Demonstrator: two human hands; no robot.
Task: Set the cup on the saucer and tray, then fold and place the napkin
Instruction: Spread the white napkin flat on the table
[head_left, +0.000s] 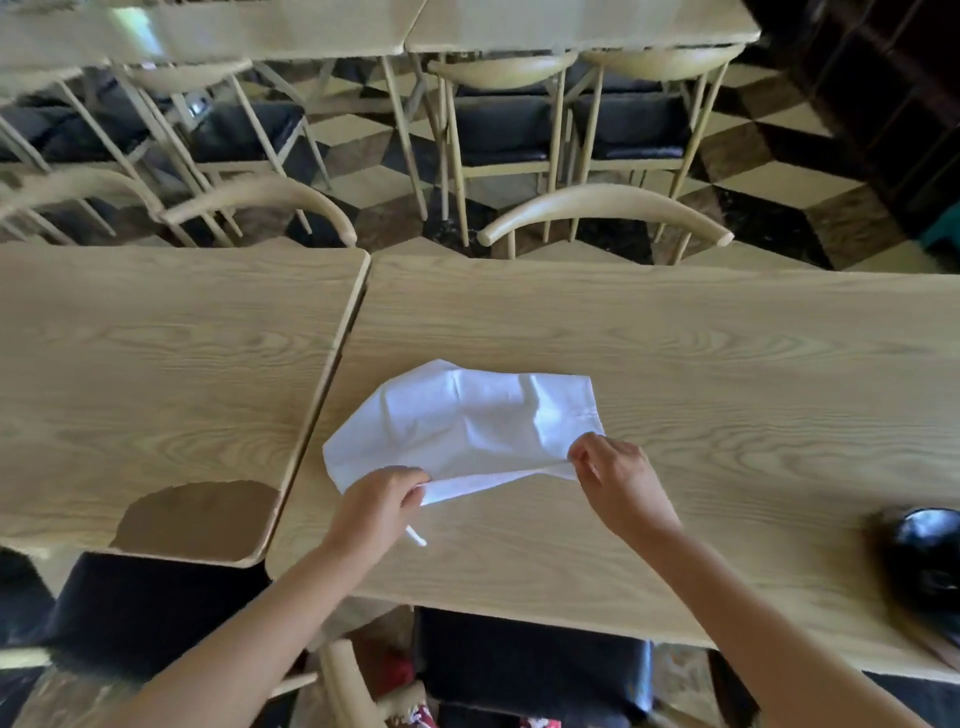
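Observation:
A white cloth napkin (467, 421) lies creased and partly spread on the light wooden table (727, 374), near its left end. My left hand (376, 506) pinches the napkin's near left edge. My right hand (618, 480) pinches its near right corner, and the near edge is stretched between the two hands, lifted slightly off the table. A glossy black cup-like object (924, 556) sits at the table's right edge, blurred and cut off. No saucer or tray can be made out.
A second wooden table (156, 364) adjoins on the left, with a narrow gap between them. Wooden chairs with dark cushions (608, 208) stand beyond the far edge. A dark-cushioned chair (530, 670) is below the near edge. The floor is checkered.

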